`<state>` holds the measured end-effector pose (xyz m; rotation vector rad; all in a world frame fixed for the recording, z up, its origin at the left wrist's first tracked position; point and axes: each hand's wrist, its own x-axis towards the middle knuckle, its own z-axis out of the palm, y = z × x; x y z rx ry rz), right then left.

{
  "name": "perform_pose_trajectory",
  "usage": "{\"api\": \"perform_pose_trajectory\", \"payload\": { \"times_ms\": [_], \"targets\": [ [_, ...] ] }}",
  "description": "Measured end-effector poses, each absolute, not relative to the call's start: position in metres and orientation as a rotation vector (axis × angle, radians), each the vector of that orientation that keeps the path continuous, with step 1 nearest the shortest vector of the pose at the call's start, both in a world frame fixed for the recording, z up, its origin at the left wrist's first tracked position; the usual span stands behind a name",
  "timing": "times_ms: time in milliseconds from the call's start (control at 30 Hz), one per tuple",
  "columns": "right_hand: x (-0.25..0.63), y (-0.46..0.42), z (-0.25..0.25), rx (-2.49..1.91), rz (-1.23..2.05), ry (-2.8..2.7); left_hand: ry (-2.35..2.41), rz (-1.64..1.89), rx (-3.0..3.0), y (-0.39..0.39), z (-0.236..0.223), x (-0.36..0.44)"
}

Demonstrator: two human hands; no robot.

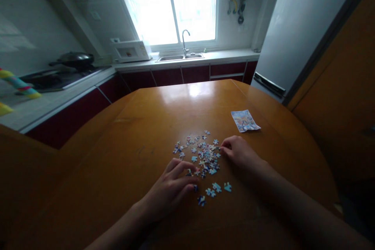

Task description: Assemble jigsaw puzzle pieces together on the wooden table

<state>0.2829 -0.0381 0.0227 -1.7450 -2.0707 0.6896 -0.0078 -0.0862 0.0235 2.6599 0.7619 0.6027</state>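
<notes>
A loose heap of small jigsaw puzzle pieces (208, 154), mostly white, pale blue and dark blue, lies on the wooden table (123, 140). At its lower left edge rests my left hand (175, 183), fingers apart and stretched over some pieces. A dark blue piece (195, 188) shows by its thumb. My right hand (238, 150) is curled at the heap's right edge, fingertips together among the outer pieces; whatever they pinch is hidden. Nearer to me are a few separate pieces: a joined-looking light blue pair (213, 190), a light blue piece (227, 186) and a dark blue one (201, 200).
A creased printed picture sheet (245, 120) lies beyond my right hand. Around the table stand a counter with a sink (180, 58), a white microwave (131, 50), a stove with a black pan (76, 59), and a fridge (304, 19) at the right.
</notes>
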Motion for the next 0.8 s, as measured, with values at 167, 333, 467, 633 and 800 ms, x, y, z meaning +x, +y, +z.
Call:
{"api": "perform_pose_trajectory", "payload": {
  "times_ms": [167,333,467,633,800],
  "targets": [
    [0.294,-0.033,0.02,-1.805,0.806,-1.986,0.775,0.611,2.644,-0.086,0.021,-0.008],
    [0.3,-0.031,0.023,-1.812,0.843,-1.929,0.767,0.619,2.643,-0.085,0.02,-0.009],
    [0.303,-0.03,0.025,-1.903,0.746,-1.927,0.757,0.611,2.654,-0.085,0.022,-0.008],
    [0.302,-0.03,0.026,-2.039,0.599,-1.922,0.766,0.598,2.644,-0.085,0.023,-0.008],
    [0.291,-0.031,0.022,-1.761,0.467,-1.934,0.761,0.611,2.645,-0.085,0.022,-0.008]
  ]
}}
